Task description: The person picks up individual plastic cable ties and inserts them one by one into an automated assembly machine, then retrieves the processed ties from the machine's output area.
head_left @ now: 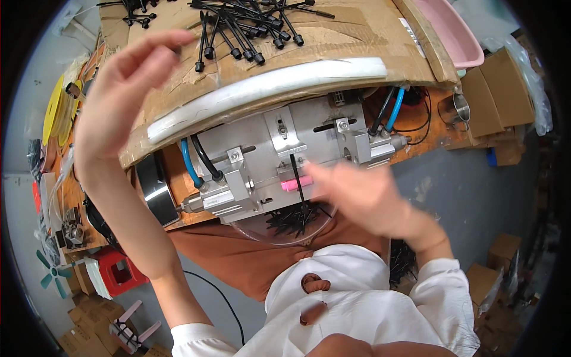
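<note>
My left hand (128,89) is raised over the left side of a cardboard sheet, its thumb and fingertips close together around a small dark bit I cannot make out. Beyond its fingertips lies a loose pile of black rods with knobbed ends (247,35). My right hand (363,196) is smeared by motion over the middle of a metal fixture (309,128). Beside its fingertips, a thin black rod (296,172) crosses a bright pink piece (290,185) at the fixture's front. Whether the right fingers touch either one is unclear.
A white padded strip (267,89) lines the near edge of the cardboard (357,38). Metal cylinders with blue hoses (190,163) flank the fixture. Below it, a clear round container (256,233) holds black parts. A pink basin (455,35) stands at far right.
</note>
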`<state>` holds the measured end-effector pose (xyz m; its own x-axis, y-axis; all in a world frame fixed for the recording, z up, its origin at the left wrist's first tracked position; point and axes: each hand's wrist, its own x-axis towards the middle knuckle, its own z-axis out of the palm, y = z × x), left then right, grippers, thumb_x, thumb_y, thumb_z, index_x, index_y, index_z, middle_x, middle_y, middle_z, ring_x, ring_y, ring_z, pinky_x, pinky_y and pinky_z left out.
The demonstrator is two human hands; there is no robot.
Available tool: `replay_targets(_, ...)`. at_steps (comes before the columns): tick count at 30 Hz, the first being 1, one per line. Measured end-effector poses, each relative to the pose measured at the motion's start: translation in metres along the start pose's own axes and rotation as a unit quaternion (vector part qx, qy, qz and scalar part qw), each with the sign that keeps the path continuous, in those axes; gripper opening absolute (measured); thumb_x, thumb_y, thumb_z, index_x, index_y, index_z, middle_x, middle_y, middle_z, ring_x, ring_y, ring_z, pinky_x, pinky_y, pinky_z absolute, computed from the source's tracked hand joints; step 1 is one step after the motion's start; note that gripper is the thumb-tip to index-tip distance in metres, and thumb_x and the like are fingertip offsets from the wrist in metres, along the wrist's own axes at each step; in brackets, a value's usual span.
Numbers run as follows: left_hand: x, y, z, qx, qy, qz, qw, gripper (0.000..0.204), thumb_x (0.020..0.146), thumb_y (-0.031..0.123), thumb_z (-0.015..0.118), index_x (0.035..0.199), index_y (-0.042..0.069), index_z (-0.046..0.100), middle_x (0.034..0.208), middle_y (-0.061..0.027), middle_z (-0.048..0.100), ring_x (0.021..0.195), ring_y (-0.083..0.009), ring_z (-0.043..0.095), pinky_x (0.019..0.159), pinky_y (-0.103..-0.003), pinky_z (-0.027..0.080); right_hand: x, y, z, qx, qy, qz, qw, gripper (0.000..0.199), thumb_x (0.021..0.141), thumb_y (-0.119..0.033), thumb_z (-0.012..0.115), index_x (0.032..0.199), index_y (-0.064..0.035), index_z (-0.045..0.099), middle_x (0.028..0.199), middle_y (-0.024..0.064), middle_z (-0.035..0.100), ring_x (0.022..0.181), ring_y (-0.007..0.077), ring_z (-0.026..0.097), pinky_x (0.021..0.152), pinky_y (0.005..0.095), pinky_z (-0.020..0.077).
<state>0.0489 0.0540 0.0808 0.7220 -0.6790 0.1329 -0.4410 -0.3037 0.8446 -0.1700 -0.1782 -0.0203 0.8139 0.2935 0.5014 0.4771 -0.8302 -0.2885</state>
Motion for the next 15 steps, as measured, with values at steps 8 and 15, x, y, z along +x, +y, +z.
replay_targets(8,-0.033,0.005,0.051,0.011,0.182,0.029,0.983,0.027,0.087,0.01,0.066,0.113,0.004,0.065,0.093,-0.0009,0.061,0.081,-0.0088,0.051,0.075,-0.022,0.045,0.161,0.176,-0.024,-0.266,0.122,-0.019,0.956,0.017,0.081,-0.011,0.07,0.095,-0.0028,0.065,0.091,0.0167,0.066,0.078,0.0287,0.064,0.064,0.0362,0.0517)
replay_targets(15,-0.147,-0.014,0.202,0.233,0.138,0.081,0.959,0.071,0.07,-0.003,0.072,0.135,-0.006,0.045,0.095,-0.0128,0.056,0.08,-0.0251,0.052,0.07,-0.032,0.046,0.156,0.124,-0.07,0.126,0.085,0.205,0.967,0.02,0.087,-0.01,0.063,0.102,0.0033,0.064,0.079,0.0085,0.066,0.07,0.0122,0.062,0.061,0.0236,0.0491)
